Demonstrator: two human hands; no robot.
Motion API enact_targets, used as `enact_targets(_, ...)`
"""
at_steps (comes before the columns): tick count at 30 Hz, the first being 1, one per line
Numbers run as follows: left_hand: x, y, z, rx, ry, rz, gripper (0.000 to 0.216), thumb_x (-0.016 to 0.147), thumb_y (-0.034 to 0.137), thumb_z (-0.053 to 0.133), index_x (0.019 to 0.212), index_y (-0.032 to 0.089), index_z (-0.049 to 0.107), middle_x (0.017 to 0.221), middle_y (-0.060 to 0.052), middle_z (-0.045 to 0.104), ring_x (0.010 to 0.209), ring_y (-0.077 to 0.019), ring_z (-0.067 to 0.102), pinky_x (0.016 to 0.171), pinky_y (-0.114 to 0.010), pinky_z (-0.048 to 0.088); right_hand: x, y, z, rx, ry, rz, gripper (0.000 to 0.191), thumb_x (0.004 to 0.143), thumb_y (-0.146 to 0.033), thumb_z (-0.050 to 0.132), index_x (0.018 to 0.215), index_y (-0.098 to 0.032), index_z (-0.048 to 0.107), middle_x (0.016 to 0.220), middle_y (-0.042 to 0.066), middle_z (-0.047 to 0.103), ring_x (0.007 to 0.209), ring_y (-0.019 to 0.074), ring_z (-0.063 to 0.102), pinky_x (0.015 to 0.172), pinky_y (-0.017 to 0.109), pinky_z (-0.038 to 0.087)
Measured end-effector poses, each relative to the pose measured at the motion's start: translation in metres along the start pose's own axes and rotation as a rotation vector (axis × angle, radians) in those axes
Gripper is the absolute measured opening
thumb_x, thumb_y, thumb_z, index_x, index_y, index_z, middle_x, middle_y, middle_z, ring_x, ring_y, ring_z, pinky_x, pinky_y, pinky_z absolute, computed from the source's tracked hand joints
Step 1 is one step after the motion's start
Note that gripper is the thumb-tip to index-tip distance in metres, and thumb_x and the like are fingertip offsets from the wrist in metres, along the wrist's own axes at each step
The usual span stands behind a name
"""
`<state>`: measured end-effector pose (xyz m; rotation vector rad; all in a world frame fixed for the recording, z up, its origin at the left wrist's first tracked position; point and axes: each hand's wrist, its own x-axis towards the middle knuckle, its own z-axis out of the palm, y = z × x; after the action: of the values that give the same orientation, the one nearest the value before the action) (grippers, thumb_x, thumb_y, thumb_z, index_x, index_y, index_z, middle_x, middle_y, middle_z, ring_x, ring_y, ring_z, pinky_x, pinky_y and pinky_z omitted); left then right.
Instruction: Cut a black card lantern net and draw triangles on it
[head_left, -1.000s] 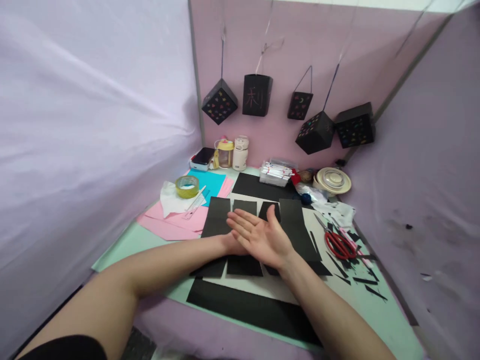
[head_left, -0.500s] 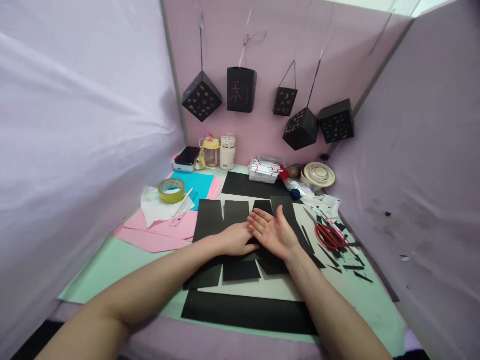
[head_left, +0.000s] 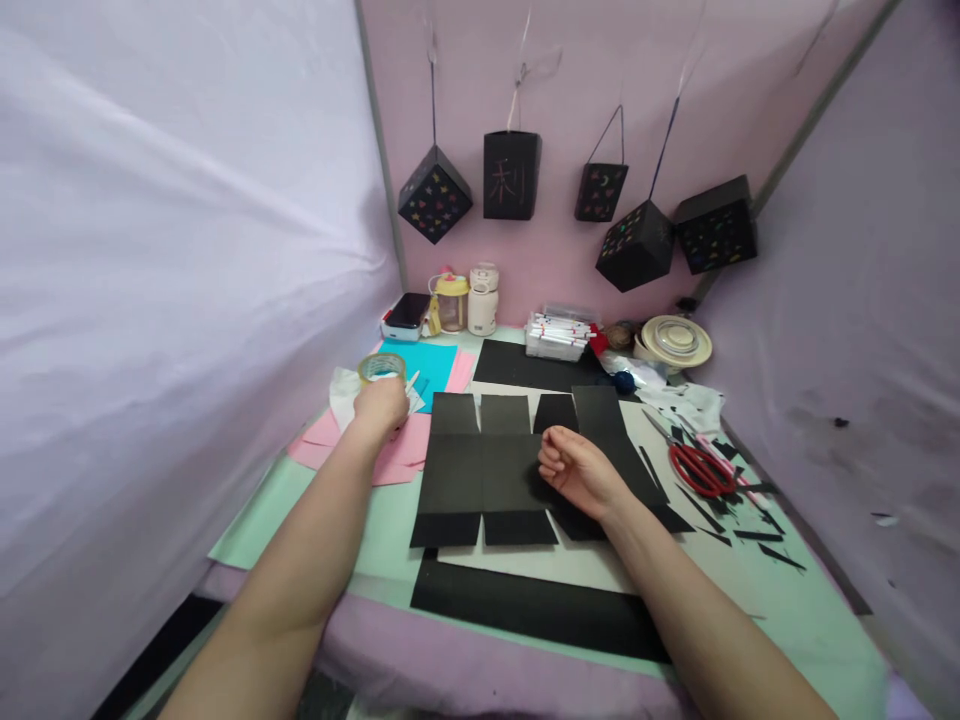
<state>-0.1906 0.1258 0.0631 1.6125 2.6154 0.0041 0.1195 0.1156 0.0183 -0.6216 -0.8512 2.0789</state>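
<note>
My left hand point(head_left: 382, 405) reaches to the left side of the table, back of the hand up. It is over the white tissue point(head_left: 345, 390) and just in front of the tape roll point(head_left: 382, 368). A pen point(head_left: 412, 381) and a clear ruler lie beside it, and its fingertips are hidden. Above the cut black card point(head_left: 457, 470), my right hand point(head_left: 579, 470) is closed, its fingers curled in and nothing visible in them. The card lies flat with fold lines and slit flaps along its front and back edges.
Red-handled scissors point(head_left: 703, 470) lie among black scraps at right. A black strip point(head_left: 540, 607) runs along the front edge. Behind are a box of markers point(head_left: 559, 335), a yellow-lidded cup point(head_left: 451, 303) and a white bottle point(head_left: 483, 302). Decorated black boxes point(head_left: 511, 176) hang overhead.
My hands, together over the black card before, are now apart. The left has gone left to the tape and tissue; the right's fingers have curled in. The view has shifted left.
</note>
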Motion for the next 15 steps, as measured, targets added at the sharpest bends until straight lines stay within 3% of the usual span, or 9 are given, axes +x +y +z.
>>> enact_targets(10,0.008,0.005,0.012,-0.024,-0.045,-0.062,0.031,0.079,0.014,0.052,0.107,0.01,0.064,0.102,-0.021,0.071,0.093,-0.0321,0.069,0.073,-0.035,0.052,-0.001,0.003,0.004,-0.035,-0.04,0.014,0.023,0.074,-0.028,0.08,0.076,-0.015,0.063,0.059,-0.005,0.045,0.053,0.006,0.037,0.053,0.02,0.031)
enact_targets(15,0.011,0.005,0.015,-0.017,-0.054,-0.03,0.023,0.079,0.013,0.052,0.097,0.009,0.065,0.09,-0.021,0.07,0.092,-0.0339,0.069,0.073,-0.038,0.052,-0.003,0.001,0.007,-0.068,-0.088,0.021,0.024,0.073,-0.03,0.081,0.076,-0.015,0.063,0.058,-0.004,0.049,0.052,0.0061,0.04,0.053,0.021,0.029)
